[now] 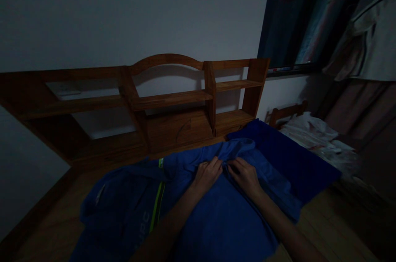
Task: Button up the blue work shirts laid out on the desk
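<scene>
In front of the wooden shelf [173, 128], left hand [208, 174] and right hand [244, 174] each pinch the blue garment [222, 220]

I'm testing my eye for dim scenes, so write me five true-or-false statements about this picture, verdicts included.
1. The left hand and right hand touch the blue garment with its yellow-green stripe. True.
2. The stripe lies right of both hands. False: it lies left.
3. A wooden shelf unit stands beyond the garment. True.
4. Its top edge is straight throughout. False: the middle arches upward.
5. A pale garment hangs at upper right. True.
</scene>
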`<state>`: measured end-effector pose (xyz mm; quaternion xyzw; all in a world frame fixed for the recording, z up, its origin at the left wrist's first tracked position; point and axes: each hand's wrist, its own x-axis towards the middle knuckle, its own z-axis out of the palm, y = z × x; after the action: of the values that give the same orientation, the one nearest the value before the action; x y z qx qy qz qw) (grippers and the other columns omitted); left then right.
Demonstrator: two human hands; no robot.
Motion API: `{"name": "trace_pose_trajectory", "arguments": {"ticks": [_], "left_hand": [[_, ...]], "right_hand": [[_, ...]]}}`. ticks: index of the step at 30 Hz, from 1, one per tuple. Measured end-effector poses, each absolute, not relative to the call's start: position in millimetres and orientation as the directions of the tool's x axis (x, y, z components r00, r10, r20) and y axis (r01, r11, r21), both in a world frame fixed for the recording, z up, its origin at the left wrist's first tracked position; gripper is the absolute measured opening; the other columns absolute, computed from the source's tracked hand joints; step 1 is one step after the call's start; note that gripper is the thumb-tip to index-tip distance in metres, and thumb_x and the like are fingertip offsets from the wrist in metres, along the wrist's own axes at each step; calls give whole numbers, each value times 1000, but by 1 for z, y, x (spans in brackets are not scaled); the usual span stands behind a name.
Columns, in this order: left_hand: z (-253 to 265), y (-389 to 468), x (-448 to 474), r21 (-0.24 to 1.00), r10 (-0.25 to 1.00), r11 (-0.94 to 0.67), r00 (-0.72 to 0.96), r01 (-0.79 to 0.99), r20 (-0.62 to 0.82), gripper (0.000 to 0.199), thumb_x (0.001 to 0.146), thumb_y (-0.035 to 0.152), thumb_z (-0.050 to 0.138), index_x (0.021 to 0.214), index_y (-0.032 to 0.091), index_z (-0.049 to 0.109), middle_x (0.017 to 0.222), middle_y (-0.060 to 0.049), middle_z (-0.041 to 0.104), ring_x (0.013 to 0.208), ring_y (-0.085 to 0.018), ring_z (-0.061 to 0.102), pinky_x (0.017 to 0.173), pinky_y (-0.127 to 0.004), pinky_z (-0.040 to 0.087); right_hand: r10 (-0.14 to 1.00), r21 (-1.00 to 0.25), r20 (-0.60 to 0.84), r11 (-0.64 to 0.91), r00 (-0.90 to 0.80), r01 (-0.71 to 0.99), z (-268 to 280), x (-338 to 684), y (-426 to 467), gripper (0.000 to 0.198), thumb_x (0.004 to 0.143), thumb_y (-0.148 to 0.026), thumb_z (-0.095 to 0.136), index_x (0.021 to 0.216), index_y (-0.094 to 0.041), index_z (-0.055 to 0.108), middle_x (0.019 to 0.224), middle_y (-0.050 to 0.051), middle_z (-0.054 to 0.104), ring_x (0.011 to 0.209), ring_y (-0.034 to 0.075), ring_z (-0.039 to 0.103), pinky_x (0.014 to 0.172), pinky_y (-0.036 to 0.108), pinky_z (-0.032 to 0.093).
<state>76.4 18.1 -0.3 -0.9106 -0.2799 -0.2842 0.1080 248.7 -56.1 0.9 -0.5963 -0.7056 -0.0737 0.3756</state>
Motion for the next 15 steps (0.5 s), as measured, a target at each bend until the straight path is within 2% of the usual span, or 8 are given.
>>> {"name": "trace_pose_trajectory", "arguments": {"ticks": [7,15], "left_hand": [[-1,20,72,16,422,-872,734,489,532,25,91,25,44,114,22,53,105,-3,63,81,-15,65,71,-26,51],[-7,21,72,10,395,-879,719,476,572,26,92,25,43,114,20,55,106,-7,63,82,-15,65,72,-26,51]], "right_hand": [[787,-343,617,251,15,905,2,249,-56,18,92,-27,47,100,-22,63,91,4,62,86,16,59,78,27,46],[795,-328,606,281,-27,902,5,250,-57,19,93,-25,44,101,-21,61,90,5,62,87,17,59,78,29,48]]}}
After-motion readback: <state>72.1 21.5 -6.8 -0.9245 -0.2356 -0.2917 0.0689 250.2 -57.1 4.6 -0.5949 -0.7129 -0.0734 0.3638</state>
